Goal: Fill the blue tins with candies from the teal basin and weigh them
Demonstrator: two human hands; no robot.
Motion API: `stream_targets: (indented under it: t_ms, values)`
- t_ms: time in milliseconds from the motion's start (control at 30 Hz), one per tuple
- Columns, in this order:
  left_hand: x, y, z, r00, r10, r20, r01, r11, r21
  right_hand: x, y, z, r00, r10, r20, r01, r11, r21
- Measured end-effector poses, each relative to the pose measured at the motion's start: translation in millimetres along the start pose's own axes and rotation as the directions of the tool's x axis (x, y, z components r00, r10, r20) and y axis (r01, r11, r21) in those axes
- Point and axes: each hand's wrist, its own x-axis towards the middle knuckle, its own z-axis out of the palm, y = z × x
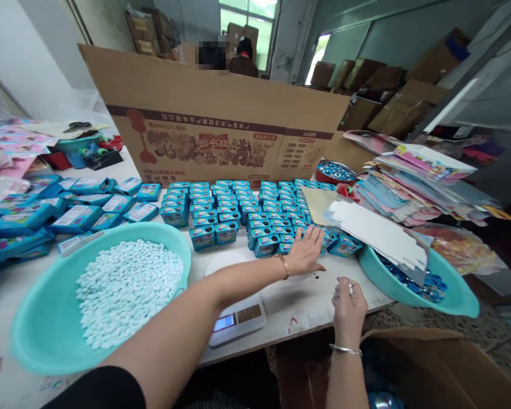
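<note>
My left hand (304, 251) reaches across to the right, fingers stretched out flat over the near right end of the rows of small blue boxes (267, 245), touching or just above them. These boxes stand upright, with dark round openings showing on top. My right hand (350, 301) is closed near the table's front edge, with a small white candy (351, 288) showing between its fingers. Left of my arm, a turquoise basin (38, 318) holds a heap of white candies (128, 289). A white digital scale (255, 324) reading 0.0 lies partly under my left forearm.
Blue boxes (79, 218) lie piled at the left. A large cardboard sheet (221, 91) stands behind the rows. To the right, another turquoise basin (455, 301) holds blue shiny pieces under white card (375, 233). An open carton (447, 363) sits below the table's edge.
</note>
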Motion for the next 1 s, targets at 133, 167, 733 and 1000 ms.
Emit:
stream_targets:
  t_ms: [133, 167, 733, 1000]
  values:
    - [-61.4, -53.0, -65.5, 0.99, -0.114, -0.079, 0.103, 0.986, -0.132, -14.1, -2.2, 7.9, 0.995, 0.094, 0.019, -0.095, 0.993, 0.072]
    - [-86.7, -68.2, -85.9, 0.988, -0.143, -0.055, 0.134, 0.98, -0.147, -15.7, 1.1, 12.0, 0.993, 0.098, 0.062, -0.101, 0.994, 0.04]
    - [-378.2, -19.0, -60.6, 0.916, -0.381, -0.124, 0.401, 0.881, 0.251, 47.5, 18.7, 53.0, 0.924, 0.02, 0.381, 0.204, 0.818, -0.538]
    - [-371.9, -26.0, -59.9, 0.961, -0.262, -0.093, 0.273, 0.951, 0.144, -16.3, -12.5, 84.4, 0.79, 0.268, 0.552, -0.377, 0.922, 0.091]
